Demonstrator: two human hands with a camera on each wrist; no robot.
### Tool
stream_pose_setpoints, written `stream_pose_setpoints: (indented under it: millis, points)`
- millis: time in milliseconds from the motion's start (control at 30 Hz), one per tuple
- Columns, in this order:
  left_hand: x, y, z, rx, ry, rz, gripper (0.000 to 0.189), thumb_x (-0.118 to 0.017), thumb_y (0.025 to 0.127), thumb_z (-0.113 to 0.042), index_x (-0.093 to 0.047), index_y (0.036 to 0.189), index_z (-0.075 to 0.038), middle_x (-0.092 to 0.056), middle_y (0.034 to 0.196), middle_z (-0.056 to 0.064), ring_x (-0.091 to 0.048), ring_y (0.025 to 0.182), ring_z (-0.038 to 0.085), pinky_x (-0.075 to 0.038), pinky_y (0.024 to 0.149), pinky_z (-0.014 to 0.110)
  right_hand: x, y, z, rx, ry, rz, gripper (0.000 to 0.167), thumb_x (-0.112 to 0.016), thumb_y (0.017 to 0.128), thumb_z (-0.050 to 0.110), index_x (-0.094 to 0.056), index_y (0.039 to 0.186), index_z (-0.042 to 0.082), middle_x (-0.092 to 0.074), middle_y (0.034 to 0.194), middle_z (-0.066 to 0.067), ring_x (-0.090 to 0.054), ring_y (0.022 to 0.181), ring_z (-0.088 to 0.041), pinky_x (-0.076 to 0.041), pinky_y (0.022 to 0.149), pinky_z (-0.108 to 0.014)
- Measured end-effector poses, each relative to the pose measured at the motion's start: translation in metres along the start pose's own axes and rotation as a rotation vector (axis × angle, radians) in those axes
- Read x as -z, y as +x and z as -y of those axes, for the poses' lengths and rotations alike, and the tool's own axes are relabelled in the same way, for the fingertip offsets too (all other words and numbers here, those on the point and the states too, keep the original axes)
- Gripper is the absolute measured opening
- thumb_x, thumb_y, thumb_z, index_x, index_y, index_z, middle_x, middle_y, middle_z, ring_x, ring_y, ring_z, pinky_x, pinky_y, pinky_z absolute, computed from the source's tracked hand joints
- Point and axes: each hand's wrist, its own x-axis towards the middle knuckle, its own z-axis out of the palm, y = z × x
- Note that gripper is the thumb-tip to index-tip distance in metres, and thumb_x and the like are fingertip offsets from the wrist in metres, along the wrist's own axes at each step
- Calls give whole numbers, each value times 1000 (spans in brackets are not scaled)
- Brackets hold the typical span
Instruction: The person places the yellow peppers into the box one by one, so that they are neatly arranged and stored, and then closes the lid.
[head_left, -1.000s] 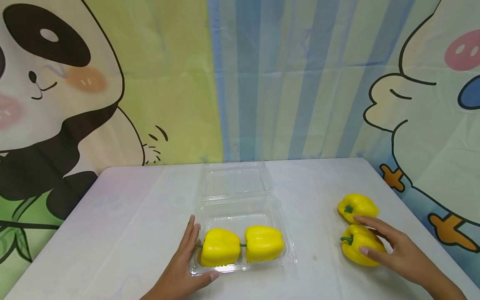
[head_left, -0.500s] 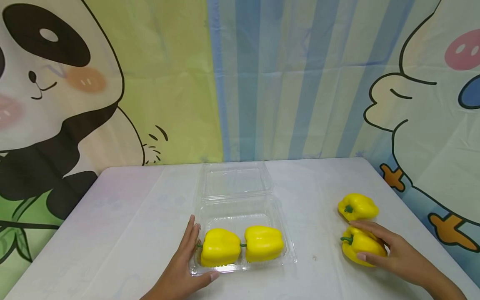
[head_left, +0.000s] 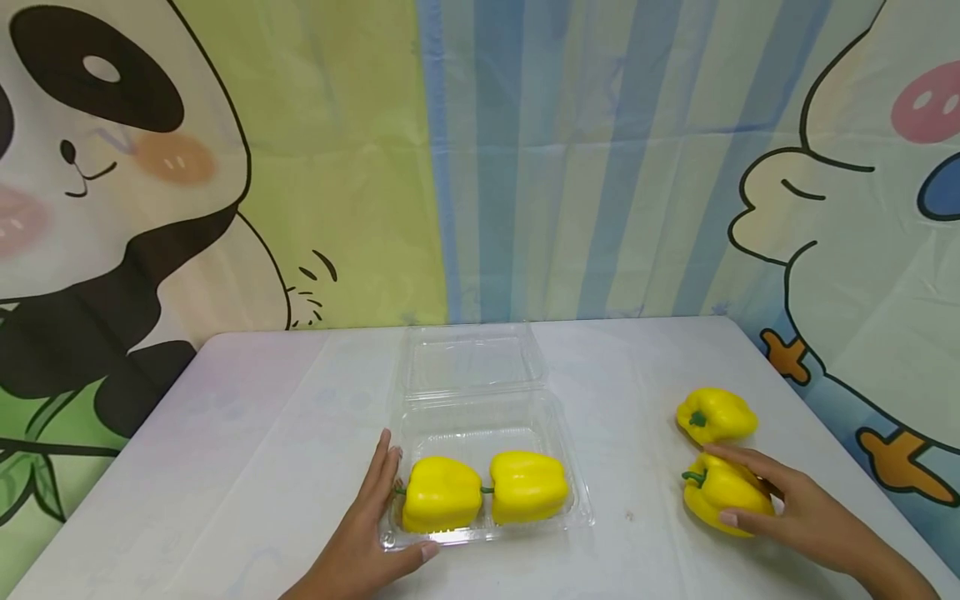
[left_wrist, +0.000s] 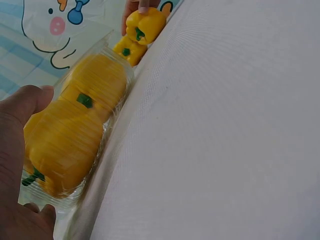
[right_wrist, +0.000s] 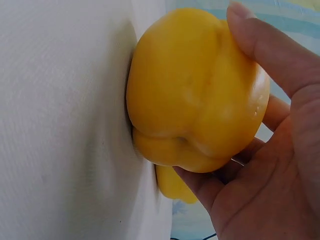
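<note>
On the right of the table my right hand (head_left: 810, 508) holds a yellow bell pepper (right_wrist: 185, 95), thumb on one side and fingers on the other. The pepper's green stem (head_left: 694, 477) points left, and its underside is close to the white cloth. Just behind it lies another yellow bell pepper (head_left: 716, 415). My left hand (head_left: 367, 529) rests at the near left corner of a clear plastic clamshell box (head_left: 480, 417), fingers extended along its left side, thumb at the front edge. Two yellow bell peppers, a left one (head_left: 441, 495) and a right one (head_left: 528, 487), lie in its front half.
The box's lid (head_left: 472, 358) is folded back flat on the table, away from me. A white cloth covers the table (head_left: 247, 467). Behind and beside it hangs a printed curtain (head_left: 360, 167) with cartoon animals and stripes.
My right hand has closed in on the nearer loose pepper, its fingers moving from between the two peppers onto its far side. The left hand and box stay put.
</note>
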Motion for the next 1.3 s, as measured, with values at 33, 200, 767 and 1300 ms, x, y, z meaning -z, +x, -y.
stream_pose_setpoints:
  millis: [33,200,767,1300]
  points:
    - [0,0,0,-2,-1,0,114,-80,73,-52,-16,155,-3,7,163,-2,-13,144,37,-25,103,63,0,0,0,0,-8,-3,72,-82,78,28,-50,139,6,-51,135,-24,-53,107,-32,-52,83,-56]
    - [0,1,0,2,-4,10,116,-81,72,-52,-16,155,-4,8,163,-5,-10,145,33,-25,104,62,2,0,0,-7,-42,-11,72,-82,77,31,-53,138,9,-55,133,-19,-54,100,-20,-55,78,-37]
    - [0,1,0,-20,0,14,114,-80,74,-52,-15,155,-3,9,163,-5,-11,145,36,-26,103,65,1,2,9,19,-75,-59,72,-83,76,34,-54,138,11,-55,134,-19,-55,101,-17,-55,77,-30]
    - [0,-1,3,-21,1,3,114,-80,73,-52,-16,156,-6,10,161,-14,-15,144,32,-28,103,64,-2,17,31,216,-35,-137,67,-84,75,27,-58,135,16,-57,132,-9,-50,100,0,-51,78,-19]
